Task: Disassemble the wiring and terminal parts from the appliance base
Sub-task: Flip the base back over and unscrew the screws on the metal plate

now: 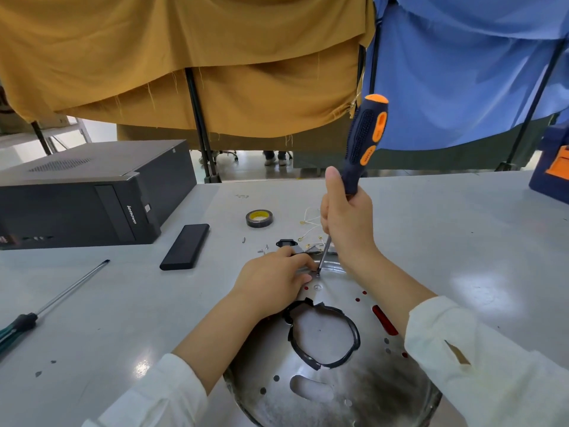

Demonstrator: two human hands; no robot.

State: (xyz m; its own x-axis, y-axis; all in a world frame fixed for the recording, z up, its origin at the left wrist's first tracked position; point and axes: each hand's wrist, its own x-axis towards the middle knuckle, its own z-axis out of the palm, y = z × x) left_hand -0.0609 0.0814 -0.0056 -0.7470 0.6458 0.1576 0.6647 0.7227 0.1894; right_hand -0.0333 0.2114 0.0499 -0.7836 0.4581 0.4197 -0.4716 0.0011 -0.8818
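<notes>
from the head view: my right hand (345, 223) grips the blue-and-orange screwdriver (366, 140), tip on a screw in the round metal appliance base (338, 392) on the grey worktop (123, 318); my left hand (274, 278) pinches a bracket there. loose screws (263, 249) and white wires (311, 223) lie beyond, so i judge some removed, more left.

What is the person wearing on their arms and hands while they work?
Both hands are bare: no gloves, rings or watch show on the left hand or the right hand. Each arm has a loose white long sleeve pushed up toward the elbow, leaving the forearms uncovered. The right sleeve has a small tan mark or tear in it; the left sleeve looks plain.
</notes>
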